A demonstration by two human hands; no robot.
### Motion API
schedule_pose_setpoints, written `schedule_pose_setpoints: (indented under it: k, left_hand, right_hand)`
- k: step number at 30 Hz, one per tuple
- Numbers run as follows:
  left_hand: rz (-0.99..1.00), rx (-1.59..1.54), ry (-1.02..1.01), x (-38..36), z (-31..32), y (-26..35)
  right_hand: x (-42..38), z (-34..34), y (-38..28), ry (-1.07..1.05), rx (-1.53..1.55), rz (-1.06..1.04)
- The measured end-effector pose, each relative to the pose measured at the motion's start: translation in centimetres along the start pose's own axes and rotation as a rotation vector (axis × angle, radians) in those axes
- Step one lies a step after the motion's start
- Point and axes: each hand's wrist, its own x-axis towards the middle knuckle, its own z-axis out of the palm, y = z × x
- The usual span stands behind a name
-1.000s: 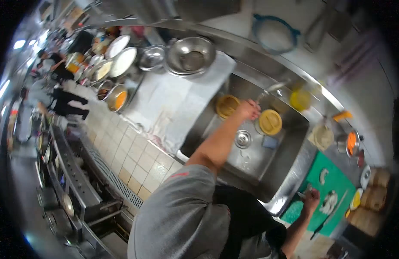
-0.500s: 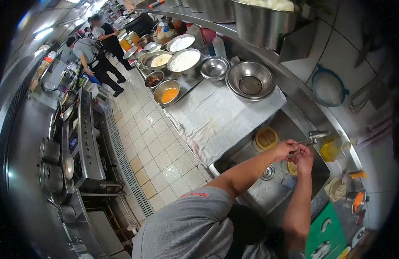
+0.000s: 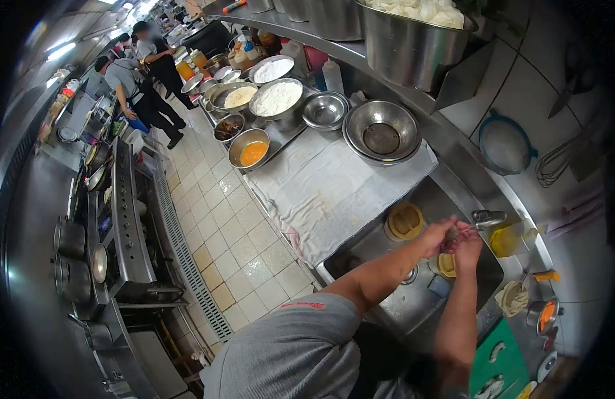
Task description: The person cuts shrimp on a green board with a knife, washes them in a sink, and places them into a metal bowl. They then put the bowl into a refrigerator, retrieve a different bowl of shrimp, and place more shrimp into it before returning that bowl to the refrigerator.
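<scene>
Both my hands meet over the metal sink [image 3: 360, 266], close to the faucet [image 3: 488, 218]. My left hand [image 3: 439, 239] has its fingers bent against the other hand. My right hand [image 3: 465, 245] is curled with its fingers pinched inward. Something small and greyish shows between them, too hidden to name. Below lie a round yellow container [image 3: 405, 222], a second yellow container [image 3: 447, 265] partly behind my right hand, and a bluish block [image 3: 440, 286]. The drain is partly covered by my left forearm.
Steel bowls [image 3: 382, 133] and a bowl of orange liquid [image 3: 254, 153] stand on the cloth-covered counter [image 3: 334, 193]. A green cutting board [image 3: 500, 359] with greyish-white pieces lies right. A stove [image 3: 131, 219] runs along the left; two people [image 3: 124, 83] stand farther back.
My hands have drawn closer together, with the fingers now more curled beside the faucet. The whole view has shifted slightly.
</scene>
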Motion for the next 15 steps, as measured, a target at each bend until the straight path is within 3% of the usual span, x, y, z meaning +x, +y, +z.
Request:
schedule_pose_setpoints:
  k: [2, 4, 7, 12, 15]
  left_hand:
    - [0.012, 0.015, -0.093, 0.5, 0.1, -0.4]
    - [0.082, 0.138, -0.012, 1.0, -0.1, -1.0]
    - [0.005, 0.333, -0.015, 1.2, -0.1, -0.3]
    - [0.062, 0.034, -0.116, 2.3, -0.3, -0.5]
    - [0.041, 0.059, -0.148, 1.6, 0.0, 0.6]
  right_hand:
    - [-0.2, -0.7, 0.4, -0.039, 0.086, 0.049]
    - [-0.7, -1.9, 1.5, 0.042, 0.143, -0.148]
    - [-4.1, -3.2, -0.1, 0.187, 0.000, -0.080]
    - [-10.2, -6.9, 2.2, 0.257, 0.107, 0.055]
    - [-15.1, -9.1, 4.2, 0.311, 0.092, 0.119]
